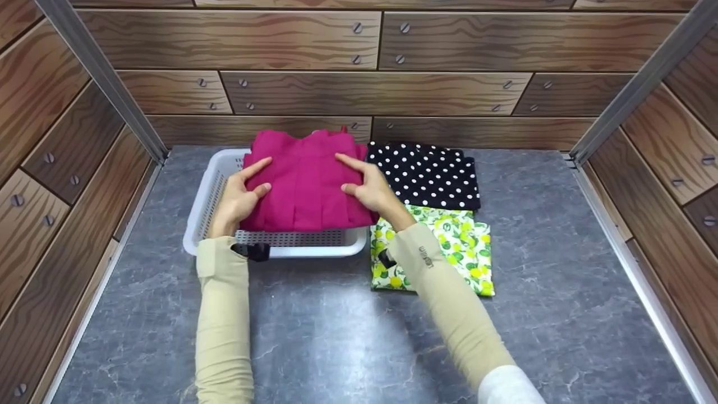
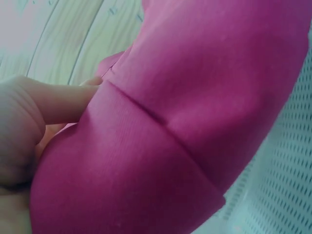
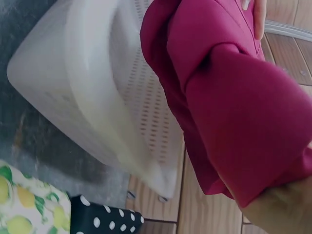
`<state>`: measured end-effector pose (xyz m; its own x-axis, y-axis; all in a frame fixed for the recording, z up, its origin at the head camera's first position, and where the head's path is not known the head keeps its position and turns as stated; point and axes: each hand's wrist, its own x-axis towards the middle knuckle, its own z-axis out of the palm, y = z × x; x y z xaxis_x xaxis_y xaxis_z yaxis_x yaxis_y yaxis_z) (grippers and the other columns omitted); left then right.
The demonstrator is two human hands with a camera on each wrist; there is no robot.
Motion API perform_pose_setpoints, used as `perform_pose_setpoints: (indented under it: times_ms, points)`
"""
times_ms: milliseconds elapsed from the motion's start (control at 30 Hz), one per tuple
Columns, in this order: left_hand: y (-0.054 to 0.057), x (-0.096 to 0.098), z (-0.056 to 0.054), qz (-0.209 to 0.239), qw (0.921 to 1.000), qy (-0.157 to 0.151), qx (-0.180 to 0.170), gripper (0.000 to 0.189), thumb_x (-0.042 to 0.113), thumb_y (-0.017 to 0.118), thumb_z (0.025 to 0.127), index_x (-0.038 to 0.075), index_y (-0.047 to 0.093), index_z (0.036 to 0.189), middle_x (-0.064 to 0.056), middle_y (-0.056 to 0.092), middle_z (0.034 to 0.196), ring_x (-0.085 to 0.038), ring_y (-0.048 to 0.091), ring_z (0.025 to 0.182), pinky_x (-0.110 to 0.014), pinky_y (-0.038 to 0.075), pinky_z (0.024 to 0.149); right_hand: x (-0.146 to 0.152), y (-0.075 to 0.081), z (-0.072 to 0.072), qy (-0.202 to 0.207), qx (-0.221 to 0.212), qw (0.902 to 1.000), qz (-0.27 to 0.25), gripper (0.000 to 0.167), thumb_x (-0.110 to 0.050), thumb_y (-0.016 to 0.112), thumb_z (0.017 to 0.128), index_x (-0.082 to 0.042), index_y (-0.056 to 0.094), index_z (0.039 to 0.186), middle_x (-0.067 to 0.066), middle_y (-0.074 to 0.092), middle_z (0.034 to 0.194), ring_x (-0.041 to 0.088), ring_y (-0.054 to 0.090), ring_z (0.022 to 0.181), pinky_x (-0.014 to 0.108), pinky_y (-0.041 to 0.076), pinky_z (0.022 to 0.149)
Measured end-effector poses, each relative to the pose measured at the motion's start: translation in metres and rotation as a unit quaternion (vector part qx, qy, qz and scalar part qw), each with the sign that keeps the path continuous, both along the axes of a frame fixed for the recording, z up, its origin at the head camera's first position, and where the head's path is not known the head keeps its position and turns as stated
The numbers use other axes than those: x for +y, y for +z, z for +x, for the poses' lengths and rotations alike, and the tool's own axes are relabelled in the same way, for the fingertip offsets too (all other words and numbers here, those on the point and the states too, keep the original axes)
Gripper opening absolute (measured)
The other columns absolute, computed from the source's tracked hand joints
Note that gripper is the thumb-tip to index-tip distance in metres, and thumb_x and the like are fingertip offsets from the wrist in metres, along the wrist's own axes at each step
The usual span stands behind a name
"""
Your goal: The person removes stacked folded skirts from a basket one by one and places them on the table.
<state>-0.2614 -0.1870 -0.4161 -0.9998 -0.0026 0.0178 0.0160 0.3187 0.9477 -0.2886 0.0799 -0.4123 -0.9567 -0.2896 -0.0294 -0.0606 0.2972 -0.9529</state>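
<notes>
A folded magenta garment [image 1: 305, 185] is held over a white perforated basket [image 1: 314, 252]. My left hand [image 1: 234, 197] grips its left side, thumb and forefinger on top; the left wrist view shows the left thumb [image 2: 68, 102] pressing into the thick fold. On the opposite side my right hand [image 1: 371, 189] grips the other edge, its remaining fingers hidden beneath the fabric. Seen from the right wrist, the garment [image 3: 243, 117] bulges in layers beside the basket's rim [image 3: 87, 73], above the perforated wall. Most of the basket's inside is covered by the garment in the head view.
Right of the basket, a folded black cloth with white dots [image 1: 429, 177] lies on the grey marbled surface [image 1: 314, 336]. A folded lemon-print cloth [image 1: 471, 247] lies in front of it, partly under my right forearm. Wood-patterned panels [image 1: 449, 92] enclose the back and both sides.
</notes>
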Motion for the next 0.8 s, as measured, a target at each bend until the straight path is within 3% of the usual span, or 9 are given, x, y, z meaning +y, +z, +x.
perform_pose_setpoints:
  times_ms: [400,667,800]
  points:
    - [0.008,0.047,0.001,0.003,0.9986,0.023,0.047,0.054,-0.005,0.06,0.089,0.012,0.055,0.141,-0.014,0.048,0.149,-0.026,0.038,0.141,-0.036,0.027,0.119,0.044,0.009,0.001,-0.009,0.022,0.9992,-0.032,0.068,0.011,0.059,0.086,-0.019,0.048,0.146,0.022,0.045,0.145,0.031,0.06,0.107,0.036,0.056,0.086]
    - [0.005,0.083,-0.001,0.006,0.9986,0.034,0.041,0.054,-0.003,0.061,0.09,0.018,0.057,0.139,-0.011,0.049,0.149,-0.024,0.039,0.141,-0.035,0.028,0.118,0.078,0.006,0.005,-0.025,0.015,0.9983,-0.052,0.068,0.011,0.059,0.086,-0.018,0.047,0.147,0.019,0.04,0.151,0.031,0.053,0.119,0.04,0.05,0.097]
    - [0.006,0.101,-0.002,0.008,0.9984,0.03,0.047,0.054,-0.003,0.062,0.089,0.019,0.058,0.138,-0.011,0.05,0.148,-0.024,0.04,0.14,-0.036,0.03,0.117,0.096,0.006,0.009,-0.036,0.012,0.9976,-0.058,0.069,0.011,0.058,0.086,-0.017,0.046,0.147,0.019,0.039,0.152,0.032,0.052,0.12,0.037,0.051,0.095]
